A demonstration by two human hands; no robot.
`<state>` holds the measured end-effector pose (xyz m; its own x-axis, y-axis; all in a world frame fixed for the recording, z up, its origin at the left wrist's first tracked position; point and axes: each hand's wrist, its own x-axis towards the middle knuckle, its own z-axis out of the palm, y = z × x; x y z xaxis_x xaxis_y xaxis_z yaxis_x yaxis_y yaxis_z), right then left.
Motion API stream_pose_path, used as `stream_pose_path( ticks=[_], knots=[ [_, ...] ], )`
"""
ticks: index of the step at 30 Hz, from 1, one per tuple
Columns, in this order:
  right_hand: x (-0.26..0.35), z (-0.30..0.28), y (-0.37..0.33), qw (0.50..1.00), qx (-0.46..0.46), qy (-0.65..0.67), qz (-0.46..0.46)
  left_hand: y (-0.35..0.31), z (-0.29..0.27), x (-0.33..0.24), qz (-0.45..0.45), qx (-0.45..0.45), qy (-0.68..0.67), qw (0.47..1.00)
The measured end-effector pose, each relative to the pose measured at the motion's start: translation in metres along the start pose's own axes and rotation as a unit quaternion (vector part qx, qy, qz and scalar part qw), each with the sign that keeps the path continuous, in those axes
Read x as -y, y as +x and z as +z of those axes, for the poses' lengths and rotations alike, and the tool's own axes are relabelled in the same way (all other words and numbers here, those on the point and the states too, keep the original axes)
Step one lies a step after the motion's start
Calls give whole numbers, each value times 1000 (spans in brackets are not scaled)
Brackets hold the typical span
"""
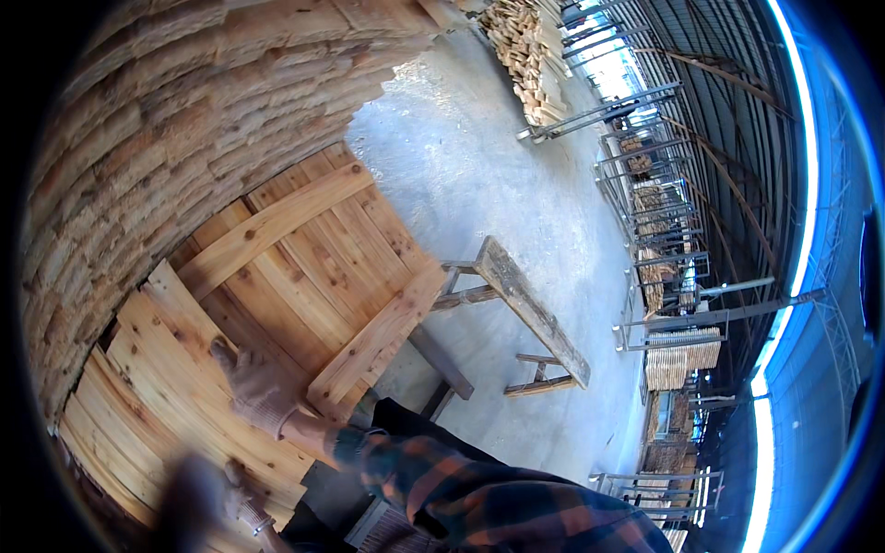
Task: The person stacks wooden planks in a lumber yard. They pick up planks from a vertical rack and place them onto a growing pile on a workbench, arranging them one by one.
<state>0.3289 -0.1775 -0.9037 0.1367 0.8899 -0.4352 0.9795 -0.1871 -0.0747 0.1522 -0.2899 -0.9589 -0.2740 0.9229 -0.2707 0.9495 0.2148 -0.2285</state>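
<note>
A light wooden panel (318, 270) of side-by-side boards, with two crosswise battens, lies in front of me. Next to it on the left is a pile of loose wooden planks (171, 364). My right hand (258, 382), in a knitted-cuff glove below a plaid sleeve, is closed at the edge of the top plank (175, 309), beside the panel. Closer to me, my left hand (247, 505) rests at the planks' near part. A dark blurred shape (189, 507) covers some of its fingers, so its grip is unclear.
A tall stack of rough boards (203, 111) walls off the far left. A wooden trestle (535, 309) stands on the dusty concrete floor (461, 175) to the right. Further off are a timber heap (525, 55), metal racks (664, 323) and stacked boards (680, 358).
</note>
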Motion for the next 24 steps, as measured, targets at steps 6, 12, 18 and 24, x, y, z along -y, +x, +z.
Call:
stream_pose_path(
  ticks=[6, 12, 18, 24],
  knots=[
    [-29, 20, 22, 957, -69, 274, -62, 5, -30, 3, 2, 212, 93, 973],
    [-97, 21, 45, 986, -42, 159, 25, -1, -39, -32, 10, 220, 118, 968],
    [-82, -1, 43, 978, -26, 178, -103, -8, -14, 6, -47, 58, -47, 996],
    [-126, -12, 65, 988, 2, 138, -74, 25, 6, 13, 31, 6, -202, 979]
  ],
)
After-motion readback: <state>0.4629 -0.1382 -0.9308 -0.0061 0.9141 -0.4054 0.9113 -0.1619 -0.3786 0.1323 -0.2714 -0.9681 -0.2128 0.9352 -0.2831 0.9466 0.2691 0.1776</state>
